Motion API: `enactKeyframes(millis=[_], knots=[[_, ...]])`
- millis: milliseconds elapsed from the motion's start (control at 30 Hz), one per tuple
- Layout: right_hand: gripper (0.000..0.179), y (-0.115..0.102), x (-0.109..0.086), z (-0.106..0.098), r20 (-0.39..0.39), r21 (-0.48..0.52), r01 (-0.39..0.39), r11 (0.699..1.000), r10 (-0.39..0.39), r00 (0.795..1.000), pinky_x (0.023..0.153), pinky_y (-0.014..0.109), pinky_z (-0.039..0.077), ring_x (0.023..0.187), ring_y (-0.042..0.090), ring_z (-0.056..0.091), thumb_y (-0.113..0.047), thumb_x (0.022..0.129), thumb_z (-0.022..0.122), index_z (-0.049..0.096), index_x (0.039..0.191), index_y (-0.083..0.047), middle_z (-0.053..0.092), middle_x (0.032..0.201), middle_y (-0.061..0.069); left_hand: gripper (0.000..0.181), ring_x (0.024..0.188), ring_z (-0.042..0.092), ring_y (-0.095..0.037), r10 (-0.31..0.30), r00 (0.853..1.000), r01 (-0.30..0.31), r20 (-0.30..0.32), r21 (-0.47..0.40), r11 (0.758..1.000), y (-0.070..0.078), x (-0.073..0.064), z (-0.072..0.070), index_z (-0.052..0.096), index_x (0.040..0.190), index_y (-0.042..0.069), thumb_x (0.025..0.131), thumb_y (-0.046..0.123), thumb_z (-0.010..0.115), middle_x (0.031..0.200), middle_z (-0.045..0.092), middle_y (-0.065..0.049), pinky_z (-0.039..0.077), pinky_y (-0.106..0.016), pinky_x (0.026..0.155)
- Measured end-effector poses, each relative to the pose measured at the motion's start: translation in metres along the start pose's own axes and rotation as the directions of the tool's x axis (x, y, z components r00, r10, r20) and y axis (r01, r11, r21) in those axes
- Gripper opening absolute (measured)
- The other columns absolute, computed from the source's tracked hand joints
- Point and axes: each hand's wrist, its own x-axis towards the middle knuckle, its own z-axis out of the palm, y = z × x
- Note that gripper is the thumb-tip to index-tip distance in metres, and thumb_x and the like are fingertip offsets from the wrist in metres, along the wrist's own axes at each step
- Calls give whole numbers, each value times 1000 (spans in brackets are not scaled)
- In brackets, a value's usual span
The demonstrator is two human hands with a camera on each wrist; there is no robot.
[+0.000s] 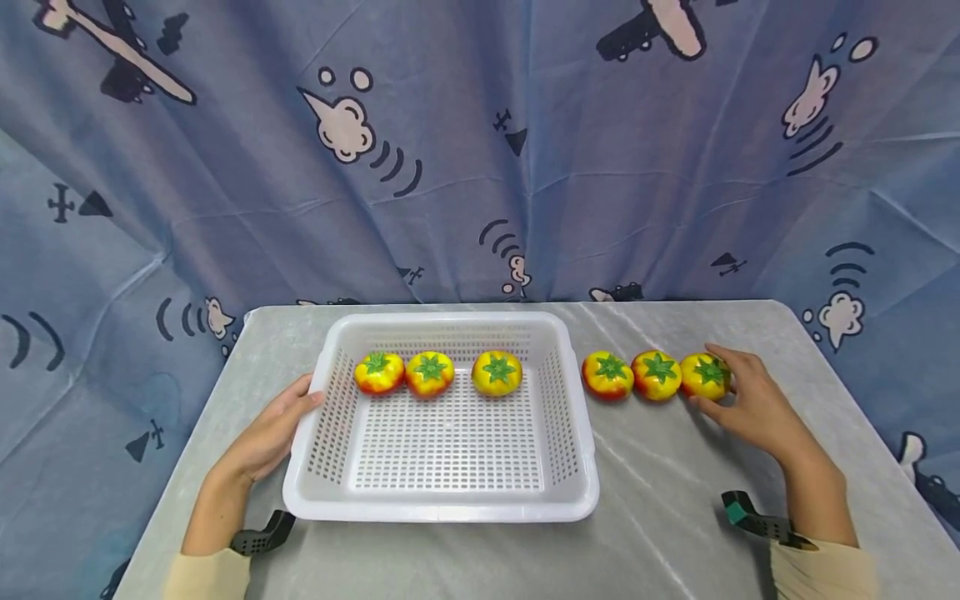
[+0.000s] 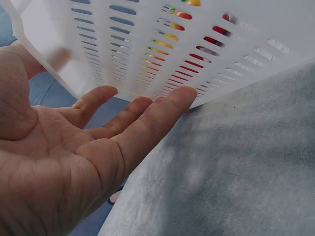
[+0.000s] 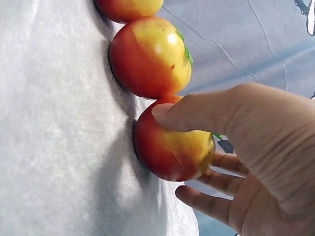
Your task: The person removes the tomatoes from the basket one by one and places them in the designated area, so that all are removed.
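Note:
A white plastic basket [image 1: 442, 508] with slotted walls stands on the table, and three red-and-yellow toy tomatoes [image 1: 497, 373] with green star-shaped tops sit in its far half. My left hand [image 1: 268, 433] holds the basket's left rim. Its thumb goes over the rim while the fingers [image 2: 147, 123] lie against the outer wall. To the right of the basket, three more toy tomatoes form a touching row. My right hand [image 1: 757, 408] grips the rightmost toy tomato [image 3: 172, 142], thumb on the near side and fingers partly hidden behind it. That tomato still touches its neighbour [image 3: 150, 56].
A grey marbled cloth covers the table [image 1: 652, 517]. Behind it hangs a blue curtain [image 1: 465, 167] with airplane and cloud prints. The leftmost tomato of the row [image 1: 607, 377] lies close to the basket's right wall. Each wrist wears a black band [image 1: 765, 525].

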Motion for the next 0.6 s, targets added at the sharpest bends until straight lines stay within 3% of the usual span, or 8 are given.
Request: enactKeyframes(millis=[600], knots=[[95,-11,-1,-8,37,-19,-48,999,48,998,96,81,36,127,60,38,-37,84,81,30,155,0,30,149,41,62,113,67,-25,4,1000,-4,3,-2,1000,-1,0,0,5,161,13,111,33,35,151,31,-37,60,-57,87]])
